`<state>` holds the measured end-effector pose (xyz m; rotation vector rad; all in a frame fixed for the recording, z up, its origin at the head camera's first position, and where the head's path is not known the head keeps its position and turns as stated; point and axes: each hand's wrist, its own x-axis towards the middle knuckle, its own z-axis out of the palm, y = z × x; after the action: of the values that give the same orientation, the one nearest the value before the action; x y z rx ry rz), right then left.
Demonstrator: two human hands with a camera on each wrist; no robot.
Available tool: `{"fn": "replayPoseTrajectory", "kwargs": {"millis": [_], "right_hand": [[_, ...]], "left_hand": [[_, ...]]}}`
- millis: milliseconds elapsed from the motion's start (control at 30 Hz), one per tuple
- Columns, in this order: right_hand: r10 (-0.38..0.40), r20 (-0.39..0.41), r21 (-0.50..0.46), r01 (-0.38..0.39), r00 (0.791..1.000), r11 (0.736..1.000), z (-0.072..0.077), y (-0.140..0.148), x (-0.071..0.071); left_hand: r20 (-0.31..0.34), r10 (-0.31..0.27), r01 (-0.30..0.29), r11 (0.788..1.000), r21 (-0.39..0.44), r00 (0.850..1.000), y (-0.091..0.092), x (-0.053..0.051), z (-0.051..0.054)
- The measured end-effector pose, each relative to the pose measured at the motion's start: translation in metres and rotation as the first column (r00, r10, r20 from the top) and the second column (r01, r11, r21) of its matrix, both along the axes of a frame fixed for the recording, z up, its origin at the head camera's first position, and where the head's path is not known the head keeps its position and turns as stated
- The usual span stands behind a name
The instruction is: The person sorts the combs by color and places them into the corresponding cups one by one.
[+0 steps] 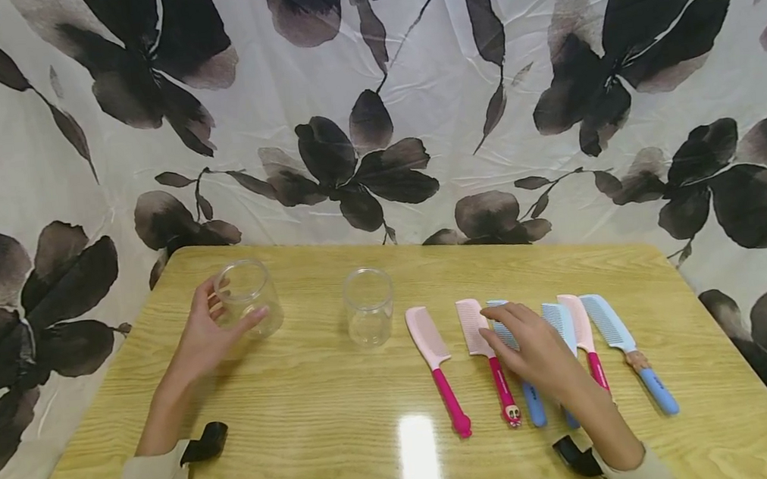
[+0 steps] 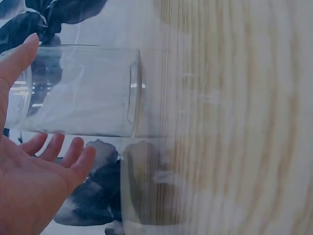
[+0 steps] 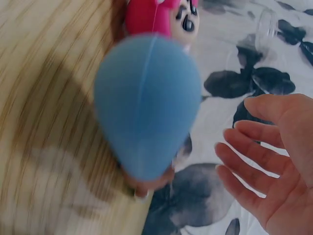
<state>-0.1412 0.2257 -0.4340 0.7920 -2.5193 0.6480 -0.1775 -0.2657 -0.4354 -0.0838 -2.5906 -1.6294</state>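
My left hand (image 1: pixel 210 334) stands around a clear jar (image 1: pixel 245 286) on the left of the table, thumb on one side and fingers on the other. In the left wrist view its fingers look relaxed beside the clear wall. A second, narrower clear jar (image 1: pixel 370 309) stands to the right. My right hand (image 1: pixel 537 348) hovers over a row of combs, fingers spread and holding nothing. Beneath it are a blue comb (image 1: pixel 535 405) and another blue comb (image 1: pixel 558 319), both partly hidden. Left of the hand lie two pink combs, one nearer (image 1: pixel 475 330) and one farther (image 1: pixel 430 342).
At the row's right lie a pink comb (image 1: pixel 576 314) with a magenta handle and a blue comb (image 1: pixel 610 322). Everything stands on a wooden table (image 1: pixel 319 443). A floral cloth (image 1: pixel 454 111) hangs behind its far edge.
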Motion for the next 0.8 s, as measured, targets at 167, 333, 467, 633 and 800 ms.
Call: {"fn": "replayPoseTrajectory", "kwargs": {"millis": [167,333,467,633,800], "right_hand": [[0.042,-0.004,0.009,-0.042,0.999,0.999,-0.001,-0.014,-0.004],[0.077,0.02,0.029,-0.077,0.997,0.997,-0.001,-0.026,-0.005],[0.096,0.068,0.051,-0.1,0.993,0.994,-0.001,-0.035,-0.006],[0.112,0.135,0.058,-0.121,0.984,0.991,-0.003,-0.046,-0.006],[0.121,0.189,0.056,-0.133,0.974,0.989,-0.004,-0.055,-0.005]], "left_hand": [[-0.013,-0.002,0.002,1.0,0.005,1.0,0.0,0.0,0.001],[-0.017,-0.011,0.011,1.0,0.011,1.0,0.001,0.0,0.002],[-0.011,-0.018,0.018,1.0,0.023,1.0,0.001,0.001,0.003],[0.011,-0.005,0.005,1.0,0.02,1.0,0.001,0.001,0.004],[0.026,0.003,-0.003,1.0,0.007,1.0,0.001,0.0,0.004]]}}
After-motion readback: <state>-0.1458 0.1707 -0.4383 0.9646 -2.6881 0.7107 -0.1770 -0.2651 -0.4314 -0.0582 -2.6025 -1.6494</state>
